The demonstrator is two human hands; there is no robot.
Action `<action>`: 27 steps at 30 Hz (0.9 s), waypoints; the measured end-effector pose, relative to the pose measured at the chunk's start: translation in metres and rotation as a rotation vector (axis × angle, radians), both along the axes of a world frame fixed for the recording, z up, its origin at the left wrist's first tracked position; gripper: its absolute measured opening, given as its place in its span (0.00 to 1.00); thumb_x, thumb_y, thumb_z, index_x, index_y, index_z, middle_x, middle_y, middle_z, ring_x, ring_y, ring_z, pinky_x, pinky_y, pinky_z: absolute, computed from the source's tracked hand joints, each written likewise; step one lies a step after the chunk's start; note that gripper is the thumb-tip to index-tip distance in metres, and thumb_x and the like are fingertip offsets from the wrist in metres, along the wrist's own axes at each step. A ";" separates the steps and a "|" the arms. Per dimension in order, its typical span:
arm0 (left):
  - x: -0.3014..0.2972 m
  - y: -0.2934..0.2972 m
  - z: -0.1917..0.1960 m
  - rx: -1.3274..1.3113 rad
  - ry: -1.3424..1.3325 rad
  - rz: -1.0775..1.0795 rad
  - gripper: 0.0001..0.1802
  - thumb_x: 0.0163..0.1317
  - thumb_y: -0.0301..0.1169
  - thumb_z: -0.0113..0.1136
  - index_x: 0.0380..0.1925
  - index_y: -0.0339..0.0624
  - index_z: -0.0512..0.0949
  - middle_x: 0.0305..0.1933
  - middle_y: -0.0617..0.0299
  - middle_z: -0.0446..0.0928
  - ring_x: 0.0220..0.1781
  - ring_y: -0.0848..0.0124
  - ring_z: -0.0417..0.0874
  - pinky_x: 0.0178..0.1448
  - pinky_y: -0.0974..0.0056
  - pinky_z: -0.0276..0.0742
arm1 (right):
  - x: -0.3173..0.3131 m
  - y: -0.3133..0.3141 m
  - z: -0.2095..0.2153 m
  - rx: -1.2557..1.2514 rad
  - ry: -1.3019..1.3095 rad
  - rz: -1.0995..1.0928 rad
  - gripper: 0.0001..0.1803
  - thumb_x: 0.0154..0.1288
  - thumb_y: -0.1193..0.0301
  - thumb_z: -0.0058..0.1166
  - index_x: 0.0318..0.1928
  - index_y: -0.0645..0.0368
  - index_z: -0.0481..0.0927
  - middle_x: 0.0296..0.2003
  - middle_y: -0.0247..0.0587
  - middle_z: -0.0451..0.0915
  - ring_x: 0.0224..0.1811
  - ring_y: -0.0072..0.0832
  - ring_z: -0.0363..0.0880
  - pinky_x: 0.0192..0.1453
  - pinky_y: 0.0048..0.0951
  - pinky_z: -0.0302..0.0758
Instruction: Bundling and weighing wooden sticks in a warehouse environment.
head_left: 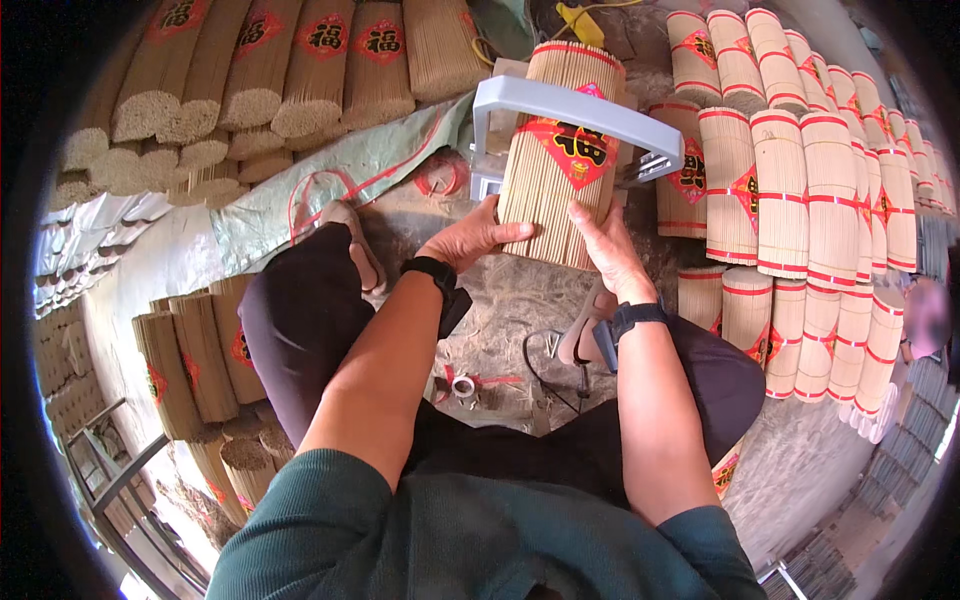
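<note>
Pale sticks: one bundle (545,205), passed through the grey arch (545,95) just beyond the hands. Left hand (470,235) and right hand (610,245) set apart, clasping its near end from either side, thumbs on top. Red band (590,52) round the far end; none seen near the thumbs. My judgement: squeeze both sides evenly, hold the sticks square to the arch, fingers well clear of it.

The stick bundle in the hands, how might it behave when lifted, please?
The stick bundle is probably stiff, its straight sticks close-packed. Its near end might splay, lacking the red band seen at the far end. Its rounded sides may let it roll.
</note>
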State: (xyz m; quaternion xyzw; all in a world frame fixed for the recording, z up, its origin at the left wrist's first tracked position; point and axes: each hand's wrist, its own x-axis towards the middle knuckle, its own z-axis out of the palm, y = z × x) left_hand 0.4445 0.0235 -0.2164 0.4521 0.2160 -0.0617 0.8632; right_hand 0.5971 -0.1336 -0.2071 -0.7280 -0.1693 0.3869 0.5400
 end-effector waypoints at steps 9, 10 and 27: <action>0.032 0.009 -0.013 -0.009 0.000 0.165 0.56 0.49 0.59 0.68 0.68 0.39 0.52 0.64 0.54 0.66 0.65 0.63 0.67 0.66 0.59 0.66 | 0.015 0.020 -0.003 -0.002 0.083 -0.142 0.50 0.57 0.37 0.55 0.62 0.68 0.62 0.57 0.50 0.71 0.59 0.33 0.68 0.63 0.34 0.63; 0.033 0.009 -0.012 -0.019 -0.007 0.168 0.55 0.50 0.58 0.68 0.68 0.38 0.53 0.64 0.54 0.66 0.65 0.63 0.68 0.66 0.59 0.66 | 0.014 0.021 -0.004 0.003 0.094 -0.166 0.51 0.55 0.36 0.56 0.63 0.68 0.62 0.57 0.50 0.71 0.60 0.34 0.68 0.64 0.35 0.63; -0.086 -0.102 0.113 -0.552 0.130 0.168 0.31 0.70 0.49 0.47 0.62 0.37 0.66 0.58 0.58 0.75 0.55 0.70 0.78 0.60 0.64 0.72 | -0.064 -0.058 0.142 -0.209 0.457 0.185 0.39 0.63 0.42 0.50 0.60 0.65 0.71 0.51 0.46 0.79 0.51 0.30 0.78 0.56 0.33 0.73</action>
